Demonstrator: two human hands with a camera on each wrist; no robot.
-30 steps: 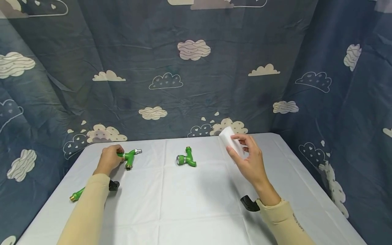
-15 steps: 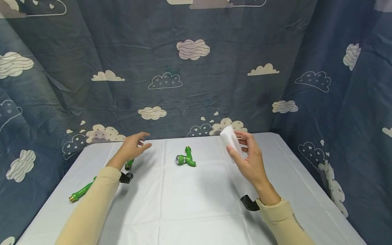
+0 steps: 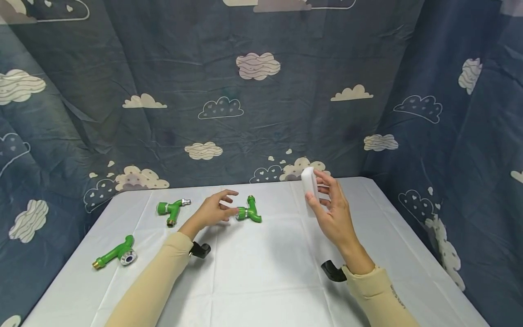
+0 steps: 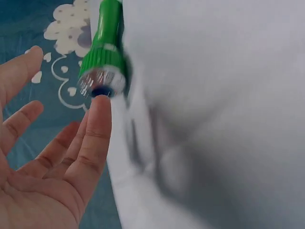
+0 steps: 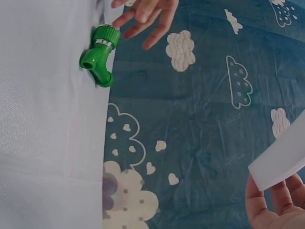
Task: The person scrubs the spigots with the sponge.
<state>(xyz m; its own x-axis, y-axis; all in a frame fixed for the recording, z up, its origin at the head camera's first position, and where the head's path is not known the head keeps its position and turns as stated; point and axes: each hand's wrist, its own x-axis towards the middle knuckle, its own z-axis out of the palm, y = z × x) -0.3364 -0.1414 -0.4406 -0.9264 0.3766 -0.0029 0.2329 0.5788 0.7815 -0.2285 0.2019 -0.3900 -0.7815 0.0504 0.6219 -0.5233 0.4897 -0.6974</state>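
Note:
In the head view my left hand (image 3: 212, 210) reaches to the middle green tap (image 3: 253, 211), its fingers spread and loosely bent, a fingertip right at the knob. The left wrist view shows that fingertip overlapping the chrome end of the same green tap (image 4: 102, 64), with the palm bare. My right hand (image 3: 335, 213) pinches a smooth white block with rounded corners (image 3: 309, 182) between thumb and fingers, raised above the table. Part of this white block (image 5: 281, 160) runs out of the right wrist view; what it is cannot be made out.
Two more green taps lie on the left of the white-covered table (image 3: 261, 272): one with a metal nozzle (image 3: 173, 211) farther back, another with a brass threaded end (image 3: 116, 253) nearer. A dark blue cloud-patterned curtain (image 3: 286, 113) hangs behind and at the sides.
My left hand has let go of the back-left tap and moved right to the middle tap. My right hand stays in place, while the white block has turned more upright in its fingers.

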